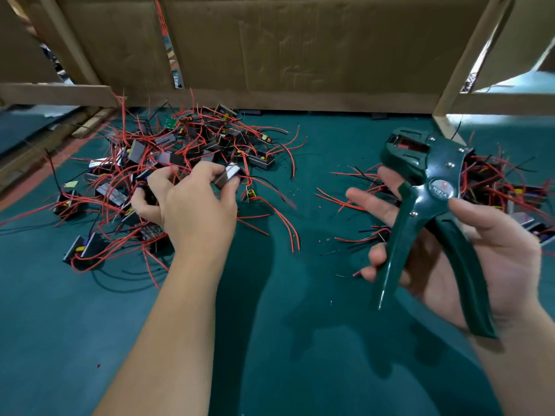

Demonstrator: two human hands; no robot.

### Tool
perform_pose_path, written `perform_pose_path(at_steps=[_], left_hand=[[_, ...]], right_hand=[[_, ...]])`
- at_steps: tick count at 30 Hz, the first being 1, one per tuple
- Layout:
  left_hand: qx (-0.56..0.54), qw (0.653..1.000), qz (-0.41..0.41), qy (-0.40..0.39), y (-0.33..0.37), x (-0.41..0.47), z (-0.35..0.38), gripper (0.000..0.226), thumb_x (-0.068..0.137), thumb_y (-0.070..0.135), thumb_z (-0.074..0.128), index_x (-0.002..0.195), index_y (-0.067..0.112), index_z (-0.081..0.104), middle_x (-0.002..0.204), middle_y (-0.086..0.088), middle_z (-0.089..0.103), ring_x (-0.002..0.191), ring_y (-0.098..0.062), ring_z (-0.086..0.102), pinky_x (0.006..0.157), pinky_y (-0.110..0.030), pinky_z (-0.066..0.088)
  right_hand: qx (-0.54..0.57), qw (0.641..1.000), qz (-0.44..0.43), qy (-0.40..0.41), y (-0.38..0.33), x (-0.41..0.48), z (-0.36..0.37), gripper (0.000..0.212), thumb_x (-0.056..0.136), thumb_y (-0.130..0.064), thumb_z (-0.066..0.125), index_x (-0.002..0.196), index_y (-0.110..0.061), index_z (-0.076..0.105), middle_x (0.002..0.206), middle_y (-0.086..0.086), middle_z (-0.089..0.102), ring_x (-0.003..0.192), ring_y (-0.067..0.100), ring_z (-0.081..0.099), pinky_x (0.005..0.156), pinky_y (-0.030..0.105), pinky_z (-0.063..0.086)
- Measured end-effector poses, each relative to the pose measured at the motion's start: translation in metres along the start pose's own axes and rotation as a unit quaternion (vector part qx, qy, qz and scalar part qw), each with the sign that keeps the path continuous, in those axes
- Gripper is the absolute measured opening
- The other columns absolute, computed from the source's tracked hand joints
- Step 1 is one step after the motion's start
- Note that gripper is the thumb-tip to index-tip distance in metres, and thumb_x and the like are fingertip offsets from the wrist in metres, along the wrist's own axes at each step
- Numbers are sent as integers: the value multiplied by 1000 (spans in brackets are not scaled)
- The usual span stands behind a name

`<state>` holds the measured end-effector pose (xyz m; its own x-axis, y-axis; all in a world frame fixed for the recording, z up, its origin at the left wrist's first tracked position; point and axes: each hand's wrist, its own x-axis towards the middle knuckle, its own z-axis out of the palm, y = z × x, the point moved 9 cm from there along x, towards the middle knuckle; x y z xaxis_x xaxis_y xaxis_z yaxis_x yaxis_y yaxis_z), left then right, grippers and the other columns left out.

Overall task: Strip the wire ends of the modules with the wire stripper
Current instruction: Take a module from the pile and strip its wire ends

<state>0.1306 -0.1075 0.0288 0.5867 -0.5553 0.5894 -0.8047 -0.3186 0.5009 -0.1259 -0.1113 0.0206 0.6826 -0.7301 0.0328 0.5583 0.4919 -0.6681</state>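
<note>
Our left hand [192,205] pinches a module [227,176] off the big left pile [156,151] while our right hand [492,253] cradles the wire stripper [432,190], handles spread, beside a smaller pile [510,190], so we judge most remain unstripped.

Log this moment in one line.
left hand: pinching module over pile | right hand: holding wire stripper | stage: module pickup

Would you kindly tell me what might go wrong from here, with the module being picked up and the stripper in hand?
The module that the left hand pinches sits in a tangled pile, so lifting it may drag neighbouring modules along. The wire stripper is held loosely by the right hand, with some fingers extended, so it may slip.
</note>
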Motion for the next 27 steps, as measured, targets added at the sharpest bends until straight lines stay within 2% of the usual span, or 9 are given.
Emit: perform_pose_path(at_steps=[3, 5, 7, 9, 13, 15, 17, 22, 27], left_hand=[[-7, 998, -39, -43, -4, -2, 8, 26, 92, 45, 52, 99, 20, 57, 86, -5, 68, 136, -28, 29, 109, -55, -3], [12, 997, -48, -55, -5, -3, 10, 32, 94, 48, 45, 100, 19, 57, 116, -13, 63, 142, -30, 19, 108, -61, -5], [38, 997, -36, -58, -1, -4, 9, 35, 91, 53, 46, 95, 23, 63, 152, -10, 31, 145, -33, 8, 108, -62, -5], [36, 998, -17, -55, 4, -6, 7, 34, 89, 54, 50, 89, 26, 68, 156, -8, 20, 144, -34, 6, 108, -62, -6], [-16, 999, -1, -40, 13, -6, 0, 42, 93, 52, 43, 84, 22, 72, 122, -2, 50, 126, -34, 31, 110, -59, 6], [-39, 998, 11, -40, 24, -9, -1, 46, 94, 47, 40, 70, 18, 66, 96, 0, 57, 111, -31, 39, 100, -50, 21], [-49, 996, 46, -60, 39, -16, 3, 43, 92, 44, 40, 62, 18, 56, 82, 4, 58, 102, -27, 42, 85, -40, 19], [-106, 967, 193, -130, 75, -41, 13, 44, 88, 41, 41, 52, 17, 51, 62, 6, 49, 80, -26, 45, 76, -43, 29], [-57, 933, 283, -216, 93, -60, 26, 43, 80, 45, 36, 52, 16, 52, 61, 5, 49, 75, -21, 44, 72, -35, 21]], right_hand=[[-31, 999, -10, 33, 2, 0, -4, 84, 57, -30, 80, 135, -15, 52, 131, 19, 58, 66, 35, 68, 63, 48, 57], [-30, 999, -7, 40, 4, 0, -4, 85, 56, -30, 80, 135, -14, 53, 129, 18, 59, 65, 35, 68, 62, 47, 57], [-23, 999, -5, 37, 5, 1, -2, 87, 55, -29, 80, 136, -13, 52, 125, 18, 62, 65, 36, 68, 59, 43, 57], [-27, 999, -4, 35, 7, 1, -3, 87, 56, -30, 78, 136, -12, 50, 123, 17, 63, 66, 36, 68, 59, 41, 56], [-55, 998, -2, 42, 10, 4, -6, 79, 58, -32, 74, 132, -12, 55, 131, 16, 58, 68, 36, 69, 64, 45, 56], [-82, 996, 0, 48, 13, 5, -7, 74, 59, -34, 72, 128, -11, 58, 134, 14, 56, 70, 36, 69, 68, 49, 56], [-102, 993, 7, 56, 18, 7, -9, 73, 57, -36, 76, 123, -8, 61, 134, 14, 56, 70, 39, 67, 69, 52, 54], [-118, 992, 5, 48, 28, 10, -5, 80, 56, -30, 83, 127, -5, 56, 90, 28, 60, 70, 44, 65, 70, 57, 53], [-121, 991, 5, 50, 30, 11, -2, 90, 53, -29, 85, 133, -6, 51, 91, 22, 65, 70, 43, 65, 68, 56, 53]])
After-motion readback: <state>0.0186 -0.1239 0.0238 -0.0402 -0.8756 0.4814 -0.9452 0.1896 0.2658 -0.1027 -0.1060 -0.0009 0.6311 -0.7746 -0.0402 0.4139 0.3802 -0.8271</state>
